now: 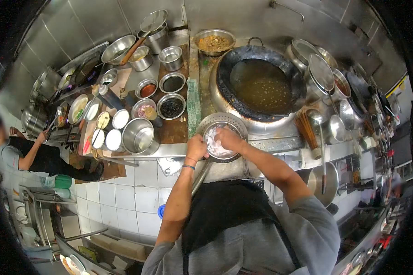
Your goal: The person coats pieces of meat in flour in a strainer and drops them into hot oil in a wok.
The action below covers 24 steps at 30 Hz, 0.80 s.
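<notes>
In front of my apron, a round perforated metal strainer (239,124) rests at the counter's front edge, its long handle (201,178) pointing down toward me. Within it sits a bowl of white, powdery-looking food (212,144). My left hand (197,146) is closed on the left rim of the bowl and strainer; which of the two it grips is hard to separate. The fingers of my right hand (230,140) are curled together in the white food, and what is between them is hidden. Beyond the hands stands a large black wok (222,87) of brownish, bubbly liquid.
A metal bowl of cooked food (214,43) sits behind. On the left are an empty steel pot (140,136) and several seasoning bowls (171,106). Ladles (337,128), a bamboo brush (306,130) and strainers (321,72) crowd the right. A co-worker (25,151) stands far left.
</notes>
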Each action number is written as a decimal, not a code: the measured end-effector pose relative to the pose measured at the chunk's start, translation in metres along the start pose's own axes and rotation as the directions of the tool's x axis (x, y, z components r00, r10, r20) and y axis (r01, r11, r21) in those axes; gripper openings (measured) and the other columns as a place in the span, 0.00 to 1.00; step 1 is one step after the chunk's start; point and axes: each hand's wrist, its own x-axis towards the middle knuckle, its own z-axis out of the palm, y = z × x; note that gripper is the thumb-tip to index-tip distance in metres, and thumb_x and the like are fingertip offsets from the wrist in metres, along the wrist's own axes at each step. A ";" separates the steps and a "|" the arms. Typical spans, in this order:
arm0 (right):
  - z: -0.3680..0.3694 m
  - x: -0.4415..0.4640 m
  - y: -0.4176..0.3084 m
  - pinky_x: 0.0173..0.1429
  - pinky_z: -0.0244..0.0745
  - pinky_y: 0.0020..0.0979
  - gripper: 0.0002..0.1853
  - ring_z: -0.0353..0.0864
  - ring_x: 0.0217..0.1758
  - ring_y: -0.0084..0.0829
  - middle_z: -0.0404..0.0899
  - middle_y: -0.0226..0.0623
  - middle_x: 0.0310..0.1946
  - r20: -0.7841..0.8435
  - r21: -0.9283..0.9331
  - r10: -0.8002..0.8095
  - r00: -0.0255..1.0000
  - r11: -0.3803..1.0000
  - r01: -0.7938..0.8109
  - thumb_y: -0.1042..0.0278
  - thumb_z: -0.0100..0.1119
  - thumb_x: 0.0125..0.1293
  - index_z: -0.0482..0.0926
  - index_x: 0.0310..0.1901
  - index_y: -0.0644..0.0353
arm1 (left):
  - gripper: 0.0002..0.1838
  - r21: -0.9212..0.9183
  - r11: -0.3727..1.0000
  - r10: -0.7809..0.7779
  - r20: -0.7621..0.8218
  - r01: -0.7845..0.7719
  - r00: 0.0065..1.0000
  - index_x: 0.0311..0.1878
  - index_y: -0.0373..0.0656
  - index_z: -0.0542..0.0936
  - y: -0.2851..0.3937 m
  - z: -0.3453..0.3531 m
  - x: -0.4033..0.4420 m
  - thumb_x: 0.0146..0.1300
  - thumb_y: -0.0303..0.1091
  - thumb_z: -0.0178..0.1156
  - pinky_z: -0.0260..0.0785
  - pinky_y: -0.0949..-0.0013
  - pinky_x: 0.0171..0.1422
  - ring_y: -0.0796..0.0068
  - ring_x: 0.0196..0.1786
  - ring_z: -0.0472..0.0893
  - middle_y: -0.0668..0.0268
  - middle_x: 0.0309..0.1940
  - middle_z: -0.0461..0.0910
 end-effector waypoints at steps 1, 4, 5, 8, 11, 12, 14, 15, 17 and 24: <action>-0.003 0.005 0.007 0.56 0.73 0.47 0.16 0.74 0.52 0.53 0.75 0.46 0.52 0.063 0.059 -0.012 0.998 0.998 0.008 0.75 0.63 0.51 0.85 0.44 0.52 | 0.01 -0.008 1.000 -0.008 -0.006 0.008 1.000 0.33 0.32 0.71 0.002 0.000 0.000 0.58 0.19 0.52 0.77 0.62 0.17 0.56 0.20 0.84 0.51 0.19 0.77; -0.002 0.005 0.023 0.56 0.73 0.44 0.15 0.76 0.48 0.53 0.77 0.49 0.48 -0.188 0.117 -0.079 0.979 0.988 0.103 0.78 0.62 0.50 0.86 0.40 0.54 | 0.01 -0.024 1.000 0.005 -0.013 -0.006 1.000 0.33 0.31 0.70 0.001 0.000 0.000 0.58 0.19 0.51 0.77 0.61 0.17 0.56 0.20 0.84 0.51 0.19 0.76; 0.004 0.007 0.022 0.59 0.71 0.46 0.15 0.72 0.56 0.55 0.74 0.51 0.54 -0.057 0.082 0.012 0.998 0.997 -0.007 0.75 0.60 0.53 0.84 0.44 0.54 | 0.02 -0.032 0.999 0.011 -0.013 -0.011 1.000 0.33 0.31 0.70 -0.002 0.002 -0.002 0.58 0.19 0.51 0.77 0.61 0.17 0.56 0.20 0.84 0.51 0.19 0.76; -0.030 -0.010 -0.028 0.60 0.69 0.52 0.17 0.65 0.63 0.52 0.67 0.50 0.59 0.063 -0.042 0.141 0.988 0.990 -0.138 0.69 0.57 0.57 0.82 0.50 0.53 | 0.01 0.114 0.975 0.201 -0.056 -0.193 0.978 0.31 0.33 0.70 -0.043 0.011 0.018 0.56 0.19 0.49 0.75 0.58 0.18 0.53 0.19 0.83 0.48 0.18 0.77; -0.025 -0.016 -0.040 0.60 0.67 0.56 0.17 0.64 0.63 0.51 0.65 0.47 0.60 0.034 -0.130 0.153 0.988 0.981 -0.147 0.67 0.56 0.59 0.81 0.51 0.53 | 0.01 0.014 0.999 0.050 -0.041 -0.049 0.998 0.31 0.31 0.70 -0.012 0.008 0.004 0.56 0.18 0.49 0.76 0.57 0.18 0.53 0.18 0.83 0.49 0.18 0.77; -0.015 -0.014 -0.033 0.59 0.67 0.56 0.17 0.65 0.62 0.51 0.66 0.46 0.60 -0.017 -0.128 0.130 0.991 0.983 -0.131 0.67 0.56 0.59 0.81 0.50 0.53 | 0.01 -0.002 0.999 0.042 -0.037 -0.042 0.998 0.31 0.31 0.70 -0.003 0.005 0.003 0.56 0.18 0.49 0.76 0.57 0.18 0.53 0.19 0.83 0.48 0.18 0.77; -0.007 -0.012 -0.019 0.60 0.68 0.49 0.14 0.70 0.58 0.47 0.73 0.47 0.53 -0.122 -0.041 0.059 0.991 0.997 -0.065 0.71 0.59 0.55 0.83 0.45 0.56 | 0.01 -0.032 0.999 0.019 -0.023 -0.019 1.000 0.31 0.31 0.71 0.004 0.004 -0.005 0.55 0.18 0.50 0.76 0.58 0.18 0.54 0.19 0.83 0.48 0.18 0.77; -0.011 -0.007 -0.010 0.60 0.68 0.48 0.14 0.71 0.56 0.46 0.75 0.47 0.50 -0.099 0.026 0.035 0.994 0.999 -0.033 0.72 0.59 0.54 0.83 0.43 0.57 | 0.02 -0.026 1.000 -0.007 -0.018 0.006 1.000 0.31 0.31 0.71 0.005 0.003 -0.009 0.56 0.18 0.50 0.76 0.58 0.18 0.54 0.19 0.84 0.47 0.19 0.78; -0.015 -0.002 0.007 0.61 0.68 0.44 0.13 0.75 0.53 0.42 0.79 0.48 0.41 -0.210 0.167 -0.032 0.977 0.984 0.068 0.75 0.61 0.50 0.83 0.40 0.59 | 0.02 -0.010 0.999 -0.048 -0.011 0.048 0.999 0.32 0.30 0.72 0.010 0.001 -0.010 0.56 0.18 0.49 0.77 0.58 0.19 0.54 0.19 0.84 0.46 0.19 0.78; -0.015 -0.015 -0.021 0.61 0.66 0.50 0.16 0.66 0.62 0.48 0.71 0.47 0.54 -0.089 0.000 0.053 0.995 0.999 -0.053 0.63 0.65 0.51 0.83 0.42 0.58 | 0.01 0.030 0.999 0.047 -0.048 -0.045 0.998 0.31 0.31 0.71 0.005 0.008 -0.011 0.56 0.19 0.50 0.76 0.60 0.19 0.56 0.20 0.84 0.47 0.19 0.79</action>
